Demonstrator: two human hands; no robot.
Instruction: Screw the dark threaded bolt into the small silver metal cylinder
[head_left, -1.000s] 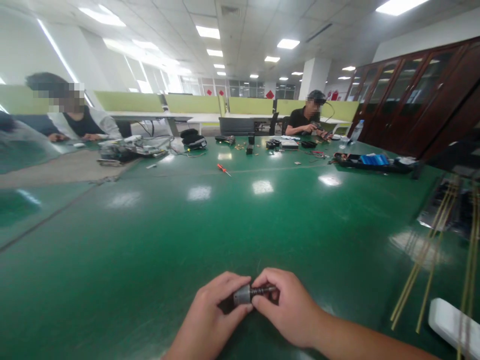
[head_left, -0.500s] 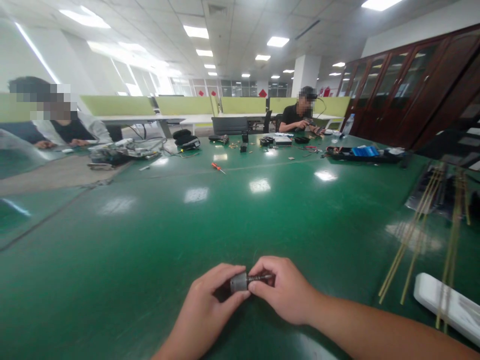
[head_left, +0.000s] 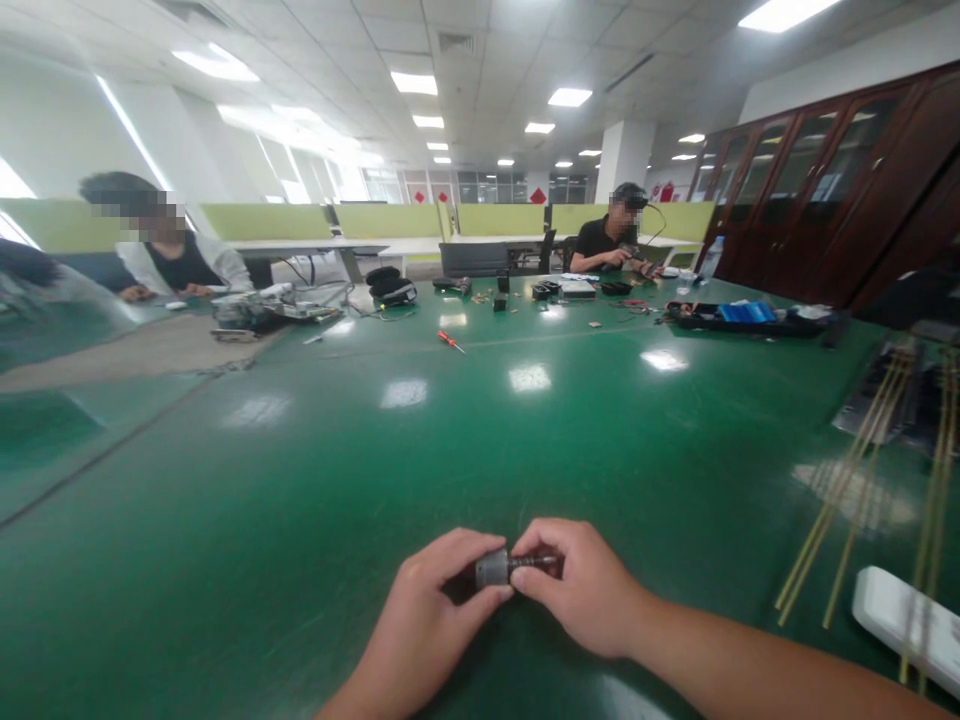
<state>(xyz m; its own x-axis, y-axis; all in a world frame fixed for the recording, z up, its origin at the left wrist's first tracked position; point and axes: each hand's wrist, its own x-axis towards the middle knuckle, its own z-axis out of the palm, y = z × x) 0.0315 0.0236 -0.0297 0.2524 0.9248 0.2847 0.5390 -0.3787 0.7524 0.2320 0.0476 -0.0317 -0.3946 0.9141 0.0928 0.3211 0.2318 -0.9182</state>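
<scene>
Low in the middle of the head view, my left hand (head_left: 442,610) pinches a grey metal cylinder (head_left: 491,569) between thumb and fingers. A dark ridged shaft (head_left: 531,562) sticks out of the cylinder's right end and looks like a screw or a spring on a rod; which one I cannot tell. My right hand (head_left: 589,585) has its thumb and fingers closed around this shaft, near where it meets the cylinder. The part lies sideways, over the green table (head_left: 315,470). My fingers partly hide both ends.
Thin yellowish rods (head_left: 847,480) and a white device (head_left: 911,625) lie at the right. Farther off are an orange screwdriver (head_left: 451,342), black parts (head_left: 500,295) and a black tray with a blue item (head_left: 746,312). Two people (head_left: 609,240) sit across the table.
The camera view has turned slightly, so the whole scene sits a little farther right and lower. Both hands keep the same hold on the cylinder and its shaft.
</scene>
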